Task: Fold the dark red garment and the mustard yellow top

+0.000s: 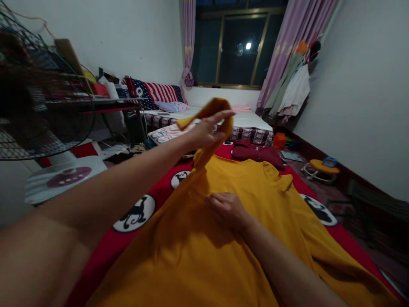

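A mustard-yellow long-sleeved garment (255, 183), a dress or long top, lies spread over a red cloth (96, 260) printed with white circles and dark figures. My left hand (209, 130) is raised above the garment's far left shoulder, with a sleeve of it lifted and looped between thumb and fingers; the hand is slightly blurred. Lower down, my right hand (230, 211) rests on the front of the garment, its fingertips pinching the fabric. The other sleeve stretches toward the lower right. My forearms cover parts of the cloth and garment.
A folded dark red garment (257, 153) lies beyond the yellow one. Behind stands a bed (246, 119) under a window. A fan (41, 94) and a cluttered desk (105, 102) are on the left. A small yellow-topped stool (324, 168) and hanging clothes (294, 87) are on the right.
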